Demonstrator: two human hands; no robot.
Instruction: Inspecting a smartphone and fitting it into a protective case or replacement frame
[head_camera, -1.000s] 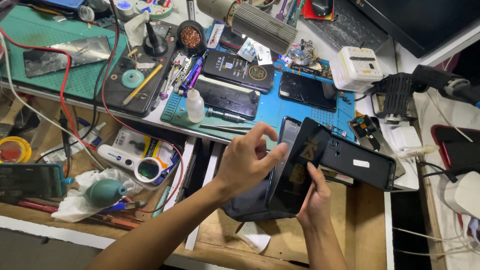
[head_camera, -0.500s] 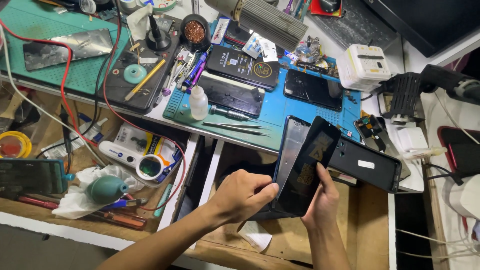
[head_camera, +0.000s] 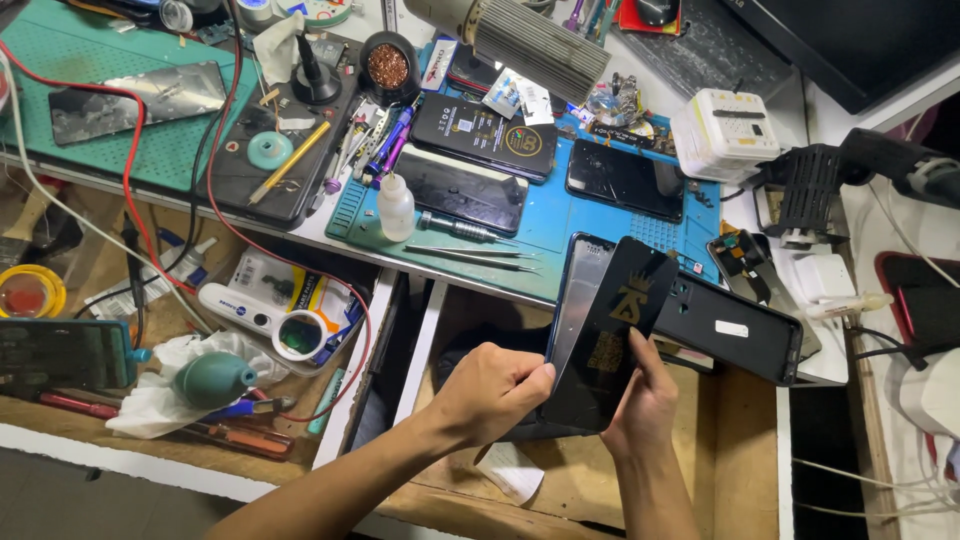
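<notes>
Two hands: left hand (head_camera: 490, 390), right hand (head_camera: 640, 400), together on one black phone panel (head_camera: 605, 340); three dark phones flat on the blue mat (head_camera: 560, 230); two tweezers (head_camera: 470, 252); one small white squeeze bottle (head_camera: 396, 207); one yellow pencil (head_camera: 290, 160); one green air blower bulb (head_camera: 212, 378); one red cable (head_camera: 135, 170); one black phone frame (head_camera: 735, 335)

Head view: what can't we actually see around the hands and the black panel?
- Lower edge of the black panel: hidden behind the left hand and right hand.
- The grey panel behind it: mostly covered by the black panel.
- Left fingertips: curled behind the panel edge, so the grip is unclear.
- Drawer contents under the hands: blocked by hands and panels.
- Monitor: cut off by the top edge.
</notes>
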